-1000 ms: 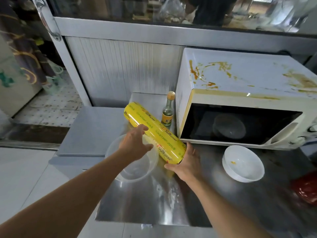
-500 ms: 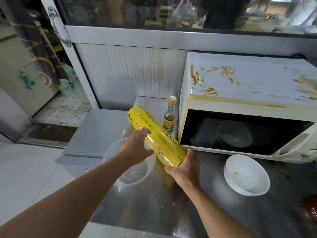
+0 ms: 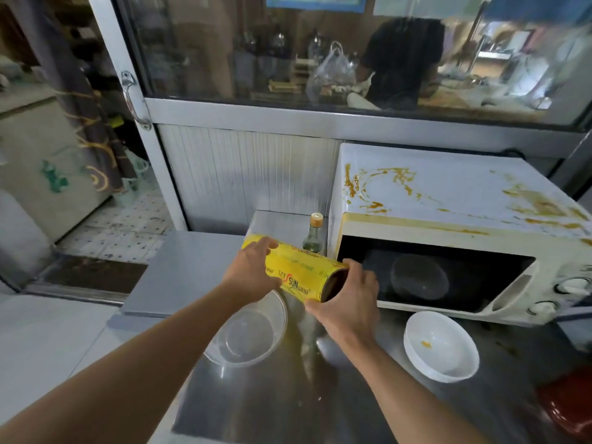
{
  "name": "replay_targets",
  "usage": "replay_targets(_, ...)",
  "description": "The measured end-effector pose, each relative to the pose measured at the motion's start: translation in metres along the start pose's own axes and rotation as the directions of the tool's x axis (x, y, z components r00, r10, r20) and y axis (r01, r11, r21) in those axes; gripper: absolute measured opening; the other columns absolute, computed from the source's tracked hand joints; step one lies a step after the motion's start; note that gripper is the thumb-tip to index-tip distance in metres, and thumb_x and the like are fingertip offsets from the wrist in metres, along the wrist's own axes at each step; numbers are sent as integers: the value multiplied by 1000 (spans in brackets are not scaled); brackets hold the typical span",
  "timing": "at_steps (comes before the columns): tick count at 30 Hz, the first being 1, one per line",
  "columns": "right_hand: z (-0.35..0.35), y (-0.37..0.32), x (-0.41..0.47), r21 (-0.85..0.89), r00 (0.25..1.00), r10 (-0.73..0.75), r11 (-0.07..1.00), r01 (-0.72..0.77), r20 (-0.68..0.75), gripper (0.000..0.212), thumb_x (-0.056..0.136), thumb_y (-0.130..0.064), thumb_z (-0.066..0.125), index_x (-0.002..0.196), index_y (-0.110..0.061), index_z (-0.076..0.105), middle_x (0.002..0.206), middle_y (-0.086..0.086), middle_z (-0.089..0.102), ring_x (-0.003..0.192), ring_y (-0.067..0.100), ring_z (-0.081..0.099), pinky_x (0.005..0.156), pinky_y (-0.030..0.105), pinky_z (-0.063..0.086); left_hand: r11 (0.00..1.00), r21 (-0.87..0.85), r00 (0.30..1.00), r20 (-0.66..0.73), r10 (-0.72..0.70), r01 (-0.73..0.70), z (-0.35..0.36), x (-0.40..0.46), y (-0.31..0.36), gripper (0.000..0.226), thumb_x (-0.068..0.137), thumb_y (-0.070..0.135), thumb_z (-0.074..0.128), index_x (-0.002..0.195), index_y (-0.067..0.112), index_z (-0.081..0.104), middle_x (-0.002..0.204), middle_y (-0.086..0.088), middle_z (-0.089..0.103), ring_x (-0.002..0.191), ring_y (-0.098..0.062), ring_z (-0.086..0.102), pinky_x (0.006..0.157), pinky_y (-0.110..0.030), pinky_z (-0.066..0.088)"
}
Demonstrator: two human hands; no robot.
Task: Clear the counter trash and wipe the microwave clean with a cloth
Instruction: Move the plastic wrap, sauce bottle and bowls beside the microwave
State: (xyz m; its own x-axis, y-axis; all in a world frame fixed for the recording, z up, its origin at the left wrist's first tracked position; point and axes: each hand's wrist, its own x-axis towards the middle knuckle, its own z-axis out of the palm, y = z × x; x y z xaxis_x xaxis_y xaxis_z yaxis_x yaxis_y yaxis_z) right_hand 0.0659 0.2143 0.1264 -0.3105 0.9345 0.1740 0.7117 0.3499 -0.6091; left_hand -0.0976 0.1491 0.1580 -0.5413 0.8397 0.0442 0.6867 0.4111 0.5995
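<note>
A yellow roll of cling wrap (image 3: 296, 270) is held up above the steel counter (image 3: 288, 405), in front of the microwave's left edge. My left hand (image 3: 251, 272) grips its far half from above. My right hand (image 3: 347, 299) holds its near open end, fingers curled round it. The white microwave (image 3: 448, 238) stands at the right, its top smeared with orange-brown sauce, its dark door closed. Below the roll sits an empty clear plastic bowl (image 3: 248, 334). A white bowl (image 3: 440, 344) with a small orange spot stands before the microwave. No cloth is in view.
A small green bottle (image 3: 313, 233) with an orange cap stands against the microwave's left side. Something red (image 3: 567, 405) lies at the counter's right edge. A corrugated panel and a glass window rise behind. The counter's left edge drops to a tiled floor.
Both hands have lifted the yellow roll off the counter and raised it toward the microwave's left corner. The view has tilted up, showing more of the window.
</note>
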Motion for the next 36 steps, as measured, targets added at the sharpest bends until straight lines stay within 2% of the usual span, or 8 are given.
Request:
replay_targets(5,-24,-35,8,-109,998,-37,994,32,-52,92,44,-55,76,122,-27,36,115,-3,44,114,20,41,71,34,47,1000,-9,999,22,30,-30,-31,6,2,67,69,18,78,128,19,46,122,-3,55,108,-18,53,90,-32,47)
replay_targets(9,-31,-73,20,-166,996,-58,985,45,-74,96,46,-54,75,128,-25,35,121,-3,45,117,20,38,74,33,46,997,-40,998,4,60,-60,-62,15,0,68,69,16,78,129,17,45,121,-5,56,109,-18,53,91,-30,44)
replay_targets(13,-27,-107,38,-224,993,-91,972,74,-70,87,50,-51,76,124,-21,40,120,0,50,114,22,40,75,32,44,997,-43,997,-34,67,-68,-91,28,-14,66,70,21,78,127,21,45,120,-2,55,104,-14,51,83,-26,42)
replay_targets(17,-20,-136,68,-244,993,-117,964,110,-15,88,51,-56,76,124,-19,42,120,2,50,115,23,40,79,32,42,997,-70,998,-50,41,-45,-107,43,-35,67,70,22,79,128,21,45,122,-2,54,97,-12,50,77,-22,41)
replay_targets(20,-15,-152,93,-221,992,-121,967,127,37,92,50,-57,77,127,-18,43,121,3,49,116,25,39,82,32,41,994,-105,999,-31,29,-32,-110,55,-48,68,69,25,80,127,23,45,123,-2,54,92,-11,53,76,-23,44)
replay_targets(24,-2,-166,120,-114,988,-138,983,145,68,88,52,-52,78,126,-18,44,122,3,48,115,26,42,84,33,43,992,-124,999,-2,38,-38,-108,75,-59,72,68,28,81,129,24,43,125,-1,53,94,-12,54,82,-27,47)
replay_targets(30,17,-179,145,9,978,-169,986,169,124,87,55,-48,80,128,-19,41,120,1,45,110,23,48,87,38,49,987,-152,999,5,54,-53,-103,108,-69,72,69,28,81,129,24,42,124,0,53,98,-11,51,79,-22,42)
replay_targets(36,34,-190,157,62,972,-188,982,181,140,87,58,-48,79,130,-20,39,120,-2,41,108,19,49,83,32,48,984,-175,998,30,47,-41,-95,131,-80,76,68,30,82,132,22,41,125,0,53,107,-13,50,85,-24,44)
